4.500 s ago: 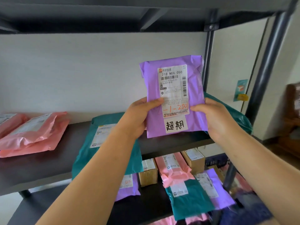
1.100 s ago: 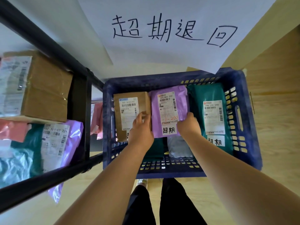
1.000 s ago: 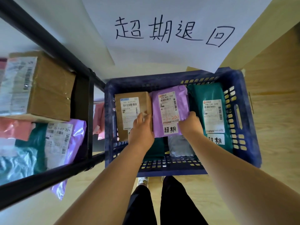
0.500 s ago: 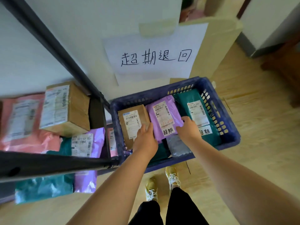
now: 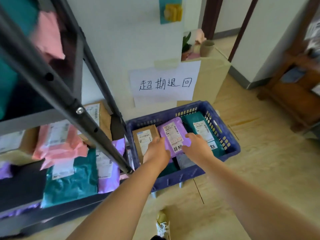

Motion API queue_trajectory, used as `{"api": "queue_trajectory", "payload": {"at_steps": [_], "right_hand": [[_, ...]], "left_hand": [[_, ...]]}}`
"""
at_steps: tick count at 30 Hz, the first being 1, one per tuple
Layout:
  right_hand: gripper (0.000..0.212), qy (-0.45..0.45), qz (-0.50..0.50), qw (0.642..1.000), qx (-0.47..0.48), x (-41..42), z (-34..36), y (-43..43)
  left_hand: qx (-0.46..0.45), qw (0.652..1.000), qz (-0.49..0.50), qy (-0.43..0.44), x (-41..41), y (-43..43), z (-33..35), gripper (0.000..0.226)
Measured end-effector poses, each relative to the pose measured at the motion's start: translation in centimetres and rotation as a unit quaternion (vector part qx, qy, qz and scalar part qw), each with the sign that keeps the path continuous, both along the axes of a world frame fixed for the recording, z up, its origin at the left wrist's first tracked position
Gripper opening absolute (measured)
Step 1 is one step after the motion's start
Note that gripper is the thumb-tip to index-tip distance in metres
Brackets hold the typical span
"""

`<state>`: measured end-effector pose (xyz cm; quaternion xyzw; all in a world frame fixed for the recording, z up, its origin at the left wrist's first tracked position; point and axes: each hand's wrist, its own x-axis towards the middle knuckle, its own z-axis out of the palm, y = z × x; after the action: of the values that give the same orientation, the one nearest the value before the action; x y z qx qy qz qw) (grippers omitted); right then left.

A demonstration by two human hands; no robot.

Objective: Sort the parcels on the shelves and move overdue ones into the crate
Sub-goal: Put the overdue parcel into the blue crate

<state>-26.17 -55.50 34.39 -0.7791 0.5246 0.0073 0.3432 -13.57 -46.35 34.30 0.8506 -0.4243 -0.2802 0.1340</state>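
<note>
A blue crate stands on the pale wood floor, just beside the foot of a dark metal shelf rack and below a white paper sign with handwritten characters taped to the wall. Three parcels lean side by side against the crate's far wall: a brown box on the left, a purple parcel in the middle and a teal parcel on the right, the last two with handwritten tags at their lower ends. The purple parcel touches the brown box on one side and overlaps the teal parcel on the other; under its near end lie a grey bag and another teal bag. Both hands reach into the crate. The left hand has its fingers stretched forward to the seam between the brown box and the purple parcel; whether its grip pinches that edge I cannot tell. The right hand lies on the purple parcel's lower right part, its grip spread and its fingers loosely laid on the face. On the lower shelf sit a pink parcel, a teal mailer and a purple mailer, with a cardboard box behind them.
</note>
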Motion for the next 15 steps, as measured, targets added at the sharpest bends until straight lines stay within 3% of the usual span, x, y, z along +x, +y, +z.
{"api": "queue_trajectory", "payload": {"at_steps": [15], "right_hand": [[0.05, -0.083, 0.172, 0.979, -0.07, -3.6, 10.4, 10.9]], "left_hand": [[-0.167, 0.975, 0.131, -0.063, -3.1, 13.5, 9.5, 0.033]]}}
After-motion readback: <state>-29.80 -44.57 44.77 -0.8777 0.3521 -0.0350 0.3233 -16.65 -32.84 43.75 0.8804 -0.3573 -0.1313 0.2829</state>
